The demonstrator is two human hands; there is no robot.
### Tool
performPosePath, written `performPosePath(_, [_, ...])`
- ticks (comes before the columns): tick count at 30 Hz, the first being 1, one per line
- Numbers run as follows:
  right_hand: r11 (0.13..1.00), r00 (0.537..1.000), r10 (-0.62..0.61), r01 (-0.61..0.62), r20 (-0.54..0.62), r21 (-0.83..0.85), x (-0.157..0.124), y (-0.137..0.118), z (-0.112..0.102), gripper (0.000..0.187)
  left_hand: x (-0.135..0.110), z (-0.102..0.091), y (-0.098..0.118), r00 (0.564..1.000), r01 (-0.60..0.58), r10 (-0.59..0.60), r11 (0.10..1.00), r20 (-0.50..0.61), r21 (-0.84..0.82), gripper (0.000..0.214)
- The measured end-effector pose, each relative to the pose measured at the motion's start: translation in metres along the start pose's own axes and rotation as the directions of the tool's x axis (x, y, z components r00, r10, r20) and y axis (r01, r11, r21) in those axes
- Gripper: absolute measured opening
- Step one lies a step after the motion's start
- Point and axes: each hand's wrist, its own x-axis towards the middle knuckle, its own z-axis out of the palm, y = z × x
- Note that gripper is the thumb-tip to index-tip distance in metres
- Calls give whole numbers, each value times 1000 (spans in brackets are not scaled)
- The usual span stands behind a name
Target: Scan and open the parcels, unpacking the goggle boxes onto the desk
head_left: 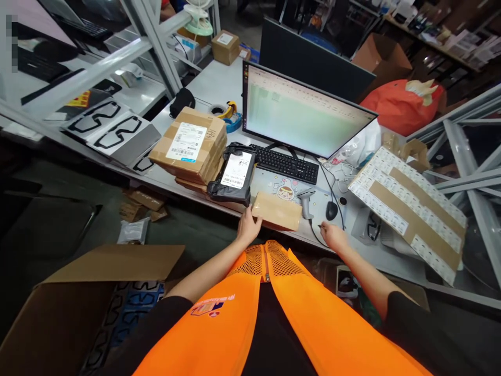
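Note:
My left hand (248, 225) grips the near left end of a small flat brown cardboard parcel (277, 211) lying at the front edge of the grey desk (219, 86). My right hand (332, 235) rests on the desk edge to the right, its fingers curled low beside a cable, below the black mouse (331, 210); I cannot make out anything in it. A grey barcode scanner (307, 200) lies between the parcel and the mouse. Left of the parcel sits a black bagged parcel with a white label (234, 175).
A stack of brown labelled boxes (190, 146) stands left of the black keyboard (287, 163) and lit monitor (301, 112). A large taped cardboard sheet (413, 209) lies at the right. An open carton (78, 308) sits on the floor at lower left. Metal shelf struts (156, 36) cross above.

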Motion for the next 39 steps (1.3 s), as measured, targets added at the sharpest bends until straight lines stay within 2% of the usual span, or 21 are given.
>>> performPosePath(2, [991,996,-22,33,-84,130,20,-7,1,30,-12,-4,5,974,-223,226,972,-22,71,57])
performPosePath(4, [971,990,-60,88,-129,223,53,-34,-4,34,-20,-4,12,904,-427,422,894,68,135,49])
performPosePath(5, [959,987,-85,118,-137,259,73,-53,-7,34,-21,-2,15,867,-498,480,853,135,159,47])
performPosePath(7, [931,982,-145,177,-120,320,115,-93,-16,35,-18,5,21,811,-578,529,792,250,197,47])
performPosePath(9, [909,976,-210,216,-56,356,150,-129,-21,33,-11,15,23,784,-610,534,758,316,230,50])
performPosePath(11, [901,969,-246,226,7,371,175,-157,-23,27,-5,24,21,779,-617,529,743,336,259,51])
performPosePath(14, [899,964,-259,221,51,379,189,-178,-19,26,-3,33,19,805,-590,511,747,302,306,48])
performPosePath(17, [891,963,-268,236,30,387,180,-178,-16,44,-2,35,20,816,-578,512,745,270,332,44])
performPosePath(19, [864,950,-311,297,-33,408,164,-170,-14,52,1,34,21,799,-600,532,728,280,331,42])
performPosePath(20, [833,930,-358,359,-83,420,153,-165,-11,53,3,33,21,786,-617,544,715,292,328,41])
performPosePath(23, [744,833,-515,552,-204,376,114,-145,0,54,9,33,18,748,-663,582,676,318,322,38])
performPosePath(25, [760,807,-555,590,-200,274,91,-135,8,64,12,34,15,737,-676,600,663,311,322,36])
performPosePath(28, [805,812,-555,579,-180,129,71,-129,11,68,13,34,13,734,-679,600,658,317,325,36])
performPosePath(30, [800,803,-574,591,-159,101,71,-127,4,59,12,32,15,737,-675,582,660,345,330,36])
performPosePath(33, [821,835,-538,550,-111,157,90,-123,-20,43,9,28,21,744,-662,534,672,401,333,35])
performPosePath(36, [856,874,-485,482,-33,190,118,-121,-46,48,14,21,35,750,-645,473,676,462,356,34])
performPosePath(39, [870,877,-477,463,52,171,140,-124,-61,50,37,11,55,716,-667,422,649,556,367,33])
